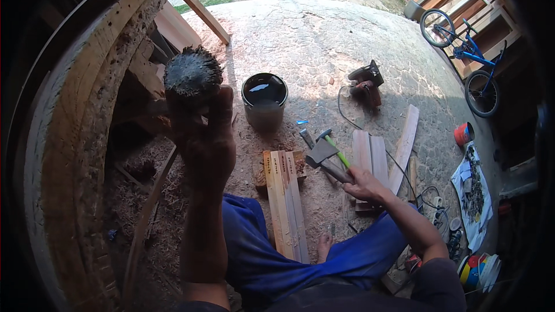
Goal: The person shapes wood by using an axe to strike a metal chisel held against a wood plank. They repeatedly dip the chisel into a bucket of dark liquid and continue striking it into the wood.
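My left hand (202, 144) is raised at the left, closed on a dark mallet-like block (191, 72) whose round end is frayed. My right hand (363, 184) grips a hatchet-like tool (321, 153) with a broad grey blade. Against it are a green-handled tool (336, 149) and a steel chisel (306, 136); whether my fingers also hold either is unclear. Between my knees, several long pale wood strips (280, 196) rest on a wooden block (260, 178). A black bucket (263, 112) of dark liquid stands beyond.
A corded power tool (367, 86) and loose boards (410, 138) lie right of centre. A heavy timber bench (81, 138) lines the left. At the right are a blue bicycle (474, 58), a red can (462, 134) and a littered white sheet (468, 196). Shavings cover much of the ground.
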A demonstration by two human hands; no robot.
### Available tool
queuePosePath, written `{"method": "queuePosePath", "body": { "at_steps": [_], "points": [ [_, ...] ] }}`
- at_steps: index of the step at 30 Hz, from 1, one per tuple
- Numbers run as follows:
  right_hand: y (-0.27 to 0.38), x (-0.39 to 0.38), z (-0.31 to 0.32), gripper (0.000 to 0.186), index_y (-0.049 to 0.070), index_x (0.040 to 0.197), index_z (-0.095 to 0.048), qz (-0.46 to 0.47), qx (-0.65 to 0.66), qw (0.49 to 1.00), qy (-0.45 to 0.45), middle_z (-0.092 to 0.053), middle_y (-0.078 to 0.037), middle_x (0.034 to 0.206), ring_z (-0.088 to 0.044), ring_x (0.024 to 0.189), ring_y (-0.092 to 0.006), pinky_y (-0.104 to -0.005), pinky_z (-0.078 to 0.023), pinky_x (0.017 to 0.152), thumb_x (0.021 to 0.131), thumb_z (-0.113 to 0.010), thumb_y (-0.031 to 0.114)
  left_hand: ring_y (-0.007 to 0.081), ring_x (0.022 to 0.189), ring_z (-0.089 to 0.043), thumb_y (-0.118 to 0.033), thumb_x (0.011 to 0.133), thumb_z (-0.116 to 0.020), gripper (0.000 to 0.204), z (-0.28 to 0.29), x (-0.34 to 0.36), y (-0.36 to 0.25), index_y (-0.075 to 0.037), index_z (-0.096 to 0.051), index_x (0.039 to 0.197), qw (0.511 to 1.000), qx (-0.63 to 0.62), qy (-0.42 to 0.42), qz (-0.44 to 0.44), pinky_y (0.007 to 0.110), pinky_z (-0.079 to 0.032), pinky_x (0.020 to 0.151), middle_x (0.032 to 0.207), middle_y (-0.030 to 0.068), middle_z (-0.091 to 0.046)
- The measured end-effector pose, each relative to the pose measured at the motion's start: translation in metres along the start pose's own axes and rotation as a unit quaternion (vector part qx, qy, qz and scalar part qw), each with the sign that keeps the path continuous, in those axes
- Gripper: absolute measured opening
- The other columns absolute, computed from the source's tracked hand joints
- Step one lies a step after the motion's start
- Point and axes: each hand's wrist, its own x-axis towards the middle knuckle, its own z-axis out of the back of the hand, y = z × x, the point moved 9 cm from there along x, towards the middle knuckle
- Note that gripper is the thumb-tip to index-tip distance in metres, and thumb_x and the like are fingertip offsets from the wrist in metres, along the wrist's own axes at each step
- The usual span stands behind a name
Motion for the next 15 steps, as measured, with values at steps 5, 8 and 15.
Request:
{"method": "queuePosePath", "body": {
  "at_steps": [5, 8, 15],
  "points": [
    [0.110, 0.106, 0.092, 0.033, 0.003, 0.116, -0.054, 0.093, -0.217, 0.964, -0.119, -0.065, -0.022, 0.108, -0.067, 0.106, -0.0402, -0.0498, -0.053, 0.089, 0.091, -0.067, 0.022, 0.0171, 0.101, -0.066, -0.008, 0.103, -0.060, 0.026, 0.009, 0.002, 0.001, 0.001, -0.052, 0.126, 0.998, 0.063, 0.008, 0.025, 0.032, -0.054, 0.093, 0.116, 0.0127, -0.066],
    [0.145, 0.180, 0.103, 0.031, 0.003, 0.120, -0.063, 0.062, -0.335, 0.937, -0.079, -0.067, -0.021, 0.115, -0.070, 0.108, -0.0349, -0.0473, -0.057, 0.089, 0.091, -0.065, 0.016, 0.0170, 0.099, -0.065, -0.011, 0.104, -0.059, 0.022, 0.009, -0.002, 0.010, 0.000, -0.055, 0.122, 0.994, 0.106, 0.031, 0.018, 0.033, -0.053, 0.091, 0.117, 0.0118, -0.064],
    [0.197, 0.275, 0.059, 0.029, 0.015, 0.112, -0.077, 0.153, -0.388, 0.908, -0.034, -0.075, -0.007, 0.112, -0.073, 0.105, -0.0256, -0.0393, -0.059, 0.084, 0.097, -0.056, 0.027, 0.0159, 0.095, -0.064, -0.016, 0.104, -0.060, 0.022, 0.028, 0.000, 0.004, 0.000, -0.057, 0.119, 0.996, 0.091, -0.009, 0.022, 0.033, -0.051, 0.088, 0.115, 0.0111, -0.062]
  ]
}}
